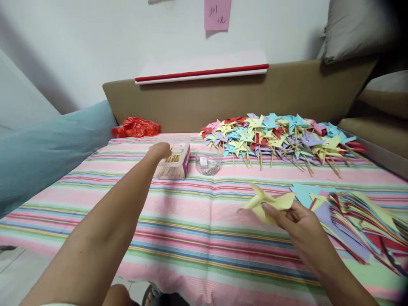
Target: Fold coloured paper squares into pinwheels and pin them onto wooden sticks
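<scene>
My right hand (296, 219) pinches a pale yellow paper pinwheel (259, 203), its thumb pressed at the centre. No stick shows on this pinwheel. At the clear plastic box (183, 170) full of thin wooden sticks (172, 158), my left hand (161, 149) is closed over the rim. A thin wooden stick (173, 145) rises at its fingertips, which are mostly hidden behind the hand. Just right of the box sits a round clear dish (217, 161) with small metal pieces (211, 171) and a white label.
Finished-looking pinwheels (255, 138) on sticks lie heaped at the back right. Stacks of coloured paper (353, 225) lie beside my right forearm. A red plastic bag (137, 127) rests at the back left, near a blue cushion (60, 148). Striped cloth (178, 238) covers the surface.
</scene>
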A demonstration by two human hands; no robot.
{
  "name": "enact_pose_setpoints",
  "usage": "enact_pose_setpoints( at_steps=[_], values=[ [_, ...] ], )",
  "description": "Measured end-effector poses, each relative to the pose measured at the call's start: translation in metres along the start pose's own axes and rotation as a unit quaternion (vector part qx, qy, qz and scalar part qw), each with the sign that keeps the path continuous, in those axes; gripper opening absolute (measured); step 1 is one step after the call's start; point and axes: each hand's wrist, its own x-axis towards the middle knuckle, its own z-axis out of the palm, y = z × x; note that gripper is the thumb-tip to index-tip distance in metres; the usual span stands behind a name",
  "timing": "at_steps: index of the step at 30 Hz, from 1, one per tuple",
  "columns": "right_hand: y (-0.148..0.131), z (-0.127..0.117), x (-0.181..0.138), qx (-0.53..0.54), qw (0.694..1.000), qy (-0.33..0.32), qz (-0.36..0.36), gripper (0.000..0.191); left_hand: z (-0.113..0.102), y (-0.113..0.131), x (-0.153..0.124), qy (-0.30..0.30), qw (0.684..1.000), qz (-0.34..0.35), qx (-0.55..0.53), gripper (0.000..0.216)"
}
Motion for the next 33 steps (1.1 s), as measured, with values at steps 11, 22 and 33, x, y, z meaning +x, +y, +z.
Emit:
enact_pose_setpoints(
  at_steps=[11,22,33],
  values=[
    [-0.058,0.061,0.037,0.225,0.971,-0.050,-0.061,0.038,0.026,0.058,-0.179,0.199,0.889,0.213,-0.353,0.027],
    [-0.014,0.057,0.036,0.212,0.973,-0.085,0.016,0.037,0.109,0.096,-0.196,-0.065,0.619,0.172,-0.763,0.038],
    [-0.008,0.058,0.021,0.136,0.961,-0.211,-0.119,0.007,0.115,0.107,-0.211,-0.105,0.560,0.092,-0.817,0.021]
  ],
)
